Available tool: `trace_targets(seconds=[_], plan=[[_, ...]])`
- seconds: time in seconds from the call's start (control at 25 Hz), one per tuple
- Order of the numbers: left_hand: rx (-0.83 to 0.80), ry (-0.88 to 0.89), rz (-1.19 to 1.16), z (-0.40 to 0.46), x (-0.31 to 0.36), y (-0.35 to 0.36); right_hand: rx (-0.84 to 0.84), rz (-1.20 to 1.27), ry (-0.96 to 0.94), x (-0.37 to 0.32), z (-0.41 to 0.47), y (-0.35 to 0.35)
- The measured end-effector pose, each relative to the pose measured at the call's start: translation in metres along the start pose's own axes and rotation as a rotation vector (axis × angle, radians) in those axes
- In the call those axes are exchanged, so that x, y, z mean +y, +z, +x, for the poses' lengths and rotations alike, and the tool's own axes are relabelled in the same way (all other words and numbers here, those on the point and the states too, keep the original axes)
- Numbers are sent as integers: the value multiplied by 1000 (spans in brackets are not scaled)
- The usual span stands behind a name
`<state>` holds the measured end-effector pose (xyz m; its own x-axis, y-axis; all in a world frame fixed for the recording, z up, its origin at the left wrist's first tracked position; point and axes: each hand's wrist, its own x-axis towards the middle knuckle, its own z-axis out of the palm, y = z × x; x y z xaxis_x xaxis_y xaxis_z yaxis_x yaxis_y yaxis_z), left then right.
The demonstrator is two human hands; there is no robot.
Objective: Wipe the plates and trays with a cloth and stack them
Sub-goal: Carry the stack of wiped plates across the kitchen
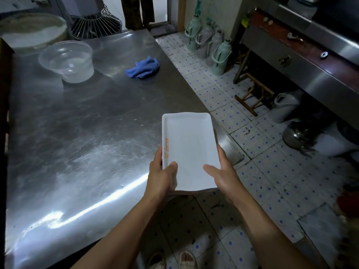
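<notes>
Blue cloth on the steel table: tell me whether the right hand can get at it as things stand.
Probably not at once. The right hand and left hand both grip the white tray, so a hand must first let go. The bare table between the tray and the blue cloth leaves the way free; it looks a long stretch.

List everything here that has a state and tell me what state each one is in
white tray: held over the table's corner, empty.
left hand: grips the tray's near left edge.
right hand: grips its near right edge.
blue cloth: crumpled on the steel table, untouched.
clear tub: upright, open, holding some water.
</notes>
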<state>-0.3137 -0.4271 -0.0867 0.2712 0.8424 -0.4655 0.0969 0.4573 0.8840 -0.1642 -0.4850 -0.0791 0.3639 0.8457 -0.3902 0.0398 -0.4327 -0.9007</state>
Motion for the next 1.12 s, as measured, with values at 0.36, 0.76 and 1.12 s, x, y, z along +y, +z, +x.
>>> trace_targets(seconds=[0.36, 0.76, 1.12], plan=[[45, 82, 11, -17, 25, -19, -3, 36, -96, -35, -15, 14], [244, 275, -103, -113, 110, -93, -180, -18, -411, -143, -80, 65], [703, 492, -243, -222, 117, -143, -678, -28, -632, -192, -128, 133]])
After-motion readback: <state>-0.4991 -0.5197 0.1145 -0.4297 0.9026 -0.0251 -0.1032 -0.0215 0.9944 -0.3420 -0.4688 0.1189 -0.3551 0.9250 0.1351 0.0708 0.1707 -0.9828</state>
